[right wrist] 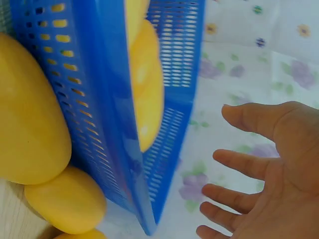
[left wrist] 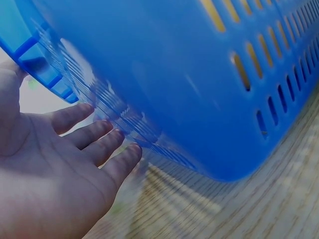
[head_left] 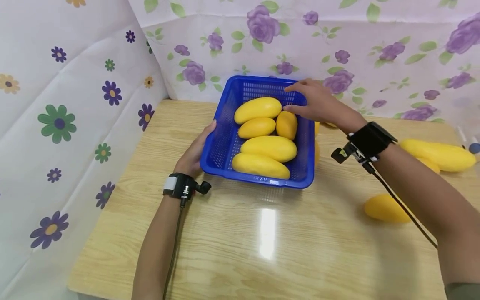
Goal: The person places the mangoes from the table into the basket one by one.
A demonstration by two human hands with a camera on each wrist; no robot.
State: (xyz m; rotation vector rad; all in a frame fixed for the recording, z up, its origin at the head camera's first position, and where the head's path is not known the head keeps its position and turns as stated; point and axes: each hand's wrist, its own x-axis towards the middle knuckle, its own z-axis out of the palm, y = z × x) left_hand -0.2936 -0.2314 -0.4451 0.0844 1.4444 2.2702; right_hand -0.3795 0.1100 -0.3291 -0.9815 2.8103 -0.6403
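A blue plastic basket point(head_left: 258, 180) with slotted walls holds several elongated yellow fruits point(head_left: 268, 148) that look like mangoes. My left hand point(head_left: 195, 154) grips its left side, the thumb at the rim. In the left wrist view, the fingers of that hand point(left wrist: 65, 164) lie against the outer wall. Above the basket's far right corner is my right hand point(head_left: 315, 102), fingers spread and holding nothing. The right wrist view shows this hand point(right wrist: 264, 184) apart from the basket point(right wrist: 117, 114), palm toward it.
Outside the basket's right wall lie more yellow fruits point(right wrist: 65, 199). Farther right on the wooden table point(head_left: 232, 246) are a long yellow fruit point(head_left: 450, 156) and a rounder orange-yellow one point(head_left: 386, 208), partly behind my right forearm. Flowered sheets point(head_left: 225, 37) hang along the back and left.
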